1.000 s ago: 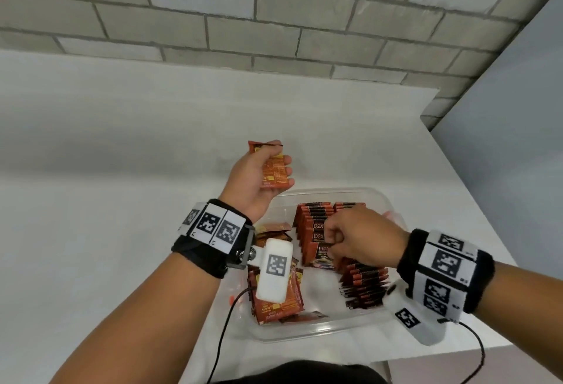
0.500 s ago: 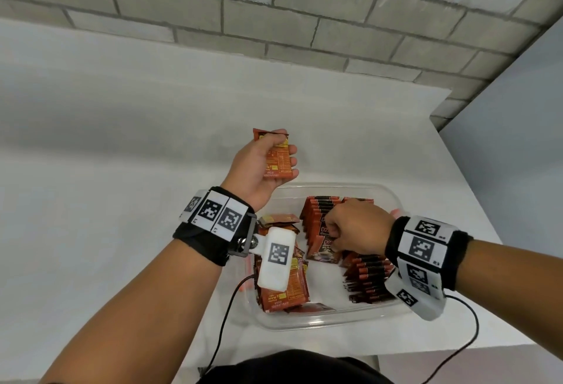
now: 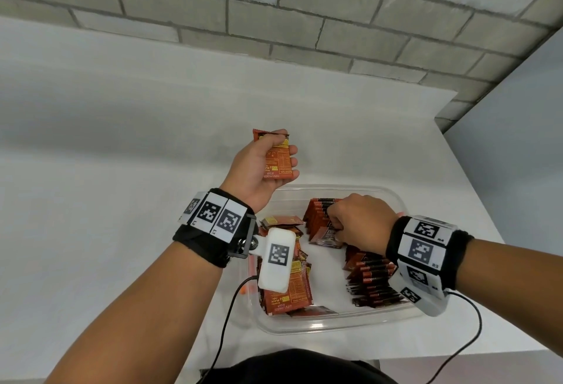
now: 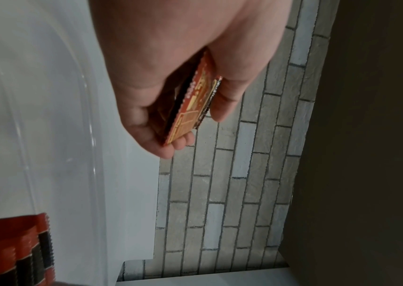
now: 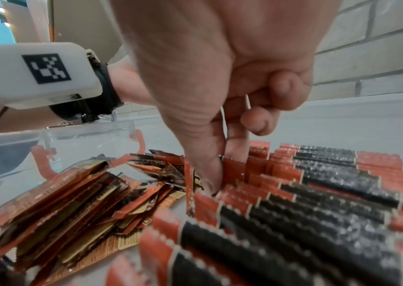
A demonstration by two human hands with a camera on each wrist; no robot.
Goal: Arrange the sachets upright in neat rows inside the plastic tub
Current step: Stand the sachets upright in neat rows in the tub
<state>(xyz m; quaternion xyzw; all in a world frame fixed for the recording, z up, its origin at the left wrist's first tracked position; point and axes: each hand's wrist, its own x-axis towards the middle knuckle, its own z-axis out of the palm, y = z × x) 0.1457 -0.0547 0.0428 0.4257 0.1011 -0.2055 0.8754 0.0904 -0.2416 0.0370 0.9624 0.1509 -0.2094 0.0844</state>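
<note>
- Tub (image 3: 323,327), clear plastic, on white table (image 3: 122,231): upright sachet rows (image 3: 374,277) at right, loose sachet pile (image 3: 289,289) at left.
- Left hand (image 3: 259,167), raised beyond tub's far left corner: fingers wrapped round small sachet stack (image 3: 278,161).
- Right hand (image 3: 359,222), inside tub: thumb and fingers pinch top of one sachet (image 5: 232,170) in far row.

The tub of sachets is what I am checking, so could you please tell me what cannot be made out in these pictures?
- Head view: the right hand covers the sachet tops it works at in the far row; the wrist camera hides part of the loose pile.
- Left wrist view: the held sachets show edge-on between the fingers of the left hand; their number is unclear.
- Right wrist view: the near row is blurred, print unreadable.
</note>
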